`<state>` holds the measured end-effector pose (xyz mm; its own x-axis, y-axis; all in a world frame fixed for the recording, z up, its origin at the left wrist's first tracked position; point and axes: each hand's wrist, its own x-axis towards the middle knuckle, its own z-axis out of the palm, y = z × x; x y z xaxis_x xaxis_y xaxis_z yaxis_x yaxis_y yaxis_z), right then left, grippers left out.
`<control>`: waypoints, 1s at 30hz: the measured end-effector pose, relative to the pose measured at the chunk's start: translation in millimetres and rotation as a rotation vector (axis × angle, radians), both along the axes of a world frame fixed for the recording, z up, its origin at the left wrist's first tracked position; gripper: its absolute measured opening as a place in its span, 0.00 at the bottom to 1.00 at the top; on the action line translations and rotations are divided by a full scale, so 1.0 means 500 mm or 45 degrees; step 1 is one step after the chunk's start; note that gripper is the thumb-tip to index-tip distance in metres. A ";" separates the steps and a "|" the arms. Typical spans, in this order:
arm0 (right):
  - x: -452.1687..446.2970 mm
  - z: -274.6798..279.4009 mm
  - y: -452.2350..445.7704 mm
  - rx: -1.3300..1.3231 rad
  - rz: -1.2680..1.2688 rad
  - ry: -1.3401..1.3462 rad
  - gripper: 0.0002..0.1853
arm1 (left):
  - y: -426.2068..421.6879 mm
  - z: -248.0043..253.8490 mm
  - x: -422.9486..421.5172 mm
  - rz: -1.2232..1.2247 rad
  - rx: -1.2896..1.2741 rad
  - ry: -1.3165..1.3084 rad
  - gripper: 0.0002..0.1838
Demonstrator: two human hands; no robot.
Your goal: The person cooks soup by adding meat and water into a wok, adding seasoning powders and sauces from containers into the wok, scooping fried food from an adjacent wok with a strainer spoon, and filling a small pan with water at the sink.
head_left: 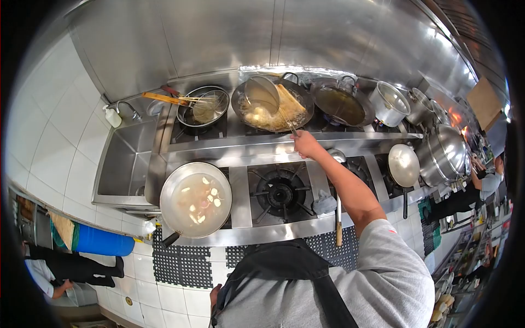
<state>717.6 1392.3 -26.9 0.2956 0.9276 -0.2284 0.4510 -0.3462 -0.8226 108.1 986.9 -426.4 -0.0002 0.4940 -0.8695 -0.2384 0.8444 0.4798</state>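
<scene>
My right hand (307, 145) is closed around the handle of a round strainer (262, 94), reaching across the stove. The strainer's bowl is tilted over a wok (240, 112) of bubbling oil at the back. In that oil are pale frying pieces (262, 117) and a large golden slab (291, 101), whose kind I cannot make out. My left hand (215, 295) hangs low beside the black apron (279, 261), and its fingers are mostly hidden. In front, a frying pan (169, 191) holds liquid with several pale slices (213, 192).
Left of the frying wok is a pan (185, 121) with strainers across it; to its right, a second wok (340, 106) of oil. Pots (389, 112) and a large steamer (445, 156) stand right. A ladle (338, 218) lies across the front edge. Other people (465, 191) are at both sides.
</scene>
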 end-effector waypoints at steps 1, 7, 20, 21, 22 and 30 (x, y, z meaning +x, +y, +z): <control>0.001 0.002 0.002 -0.001 0.008 0.011 0.14 | 0.000 0.002 0.002 0.167 -0.080 -0.193 0.18; -0.015 -0.006 0.028 0.202 0.222 -1.031 0.15 | -0.001 -0.012 -0.008 -0.467 0.309 0.410 0.17; -0.034 0.036 0.014 -0.069 0.197 -0.861 0.14 | -0.006 -0.007 -0.006 -0.764 0.453 0.653 0.17; -0.035 0.030 0.012 -0.033 0.150 -0.912 0.14 | -0.008 -0.006 -0.008 -0.771 0.453 0.659 0.17; -0.032 0.027 0.010 0.006 0.101 -0.964 0.14 | -0.008 -0.006 -0.008 -0.779 0.457 0.662 0.17; 0.033 0.010 0.022 -0.333 0.025 0.073 0.07 | -0.021 -0.006 -0.011 -0.789 0.473 0.700 0.17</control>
